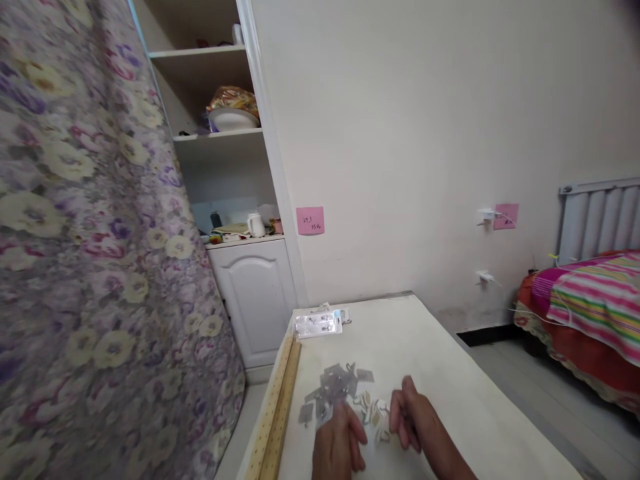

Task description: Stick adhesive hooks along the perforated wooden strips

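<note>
Both my hands rest low on a white table (440, 347). My left hand (337, 443) lies palm down with its fingers stretched toward a pile of small grey plastic packets (336, 387). My right hand (413, 417) sits just right of it, fingers curled together over some small white and tan pieces (373, 410); what it holds, if anything, is hidden. A clear blister pack (319, 325) lies at the far left of the table.
Two wooden rulers (277, 407) run along the table's left edge. A floral curtain (85, 267) hangs at the left. Behind stand a white shelf and cabinet (253, 293). A bed with a striped cover (595, 300) and a radiator are at the right.
</note>
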The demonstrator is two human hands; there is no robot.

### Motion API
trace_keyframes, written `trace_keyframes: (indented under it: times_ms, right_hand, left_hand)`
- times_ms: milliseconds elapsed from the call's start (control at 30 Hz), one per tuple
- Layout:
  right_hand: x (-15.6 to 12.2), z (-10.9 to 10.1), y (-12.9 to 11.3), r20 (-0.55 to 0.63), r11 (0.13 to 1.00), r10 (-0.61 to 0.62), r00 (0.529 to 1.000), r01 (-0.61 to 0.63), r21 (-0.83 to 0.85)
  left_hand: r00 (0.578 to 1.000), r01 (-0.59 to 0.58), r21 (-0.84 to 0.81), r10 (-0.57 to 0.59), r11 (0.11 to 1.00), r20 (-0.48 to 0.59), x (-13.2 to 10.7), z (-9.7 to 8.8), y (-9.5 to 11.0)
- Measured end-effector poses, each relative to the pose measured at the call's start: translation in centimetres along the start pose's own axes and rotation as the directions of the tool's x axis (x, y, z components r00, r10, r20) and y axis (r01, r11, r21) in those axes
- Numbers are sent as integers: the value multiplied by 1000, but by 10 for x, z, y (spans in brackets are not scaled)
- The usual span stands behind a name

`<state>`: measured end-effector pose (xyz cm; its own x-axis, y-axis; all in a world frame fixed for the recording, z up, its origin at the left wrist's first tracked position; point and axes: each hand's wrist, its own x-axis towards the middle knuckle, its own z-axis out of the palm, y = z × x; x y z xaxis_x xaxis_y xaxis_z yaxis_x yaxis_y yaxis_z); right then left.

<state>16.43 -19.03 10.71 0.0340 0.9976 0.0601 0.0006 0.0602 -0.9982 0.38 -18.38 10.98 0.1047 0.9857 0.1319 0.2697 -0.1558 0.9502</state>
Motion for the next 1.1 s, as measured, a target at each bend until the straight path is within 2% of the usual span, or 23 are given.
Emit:
trace_keyframes:
  times_ms: [67,167,467,767,1100]
  right_hand:
    - [9,-1,-9,4,1000,5,1000,-5,-13]
    - [21,-4,-16,-5,1000,15,1000,-15,-9]
    - [48,-12,-22,-59,999,37,998,-36,23]
    - [55,-17,-13,-90,998,59,994,-59,11]
    - [55,-19,-14,-95,998,68,993,-66,23]
  left_hand:
    - [1000,-14,-62,13,998,-16,9,0,17]
    - [1000,14,-128,-17,992,-24,22,-2,27]
    - [996,28,-124,-38,992,-77,56,-14,21]
    - [991,54,-80,-63,995,-115,64,-18,8]
    - [992,67,-82,-75,994,-101,64,-14,14]
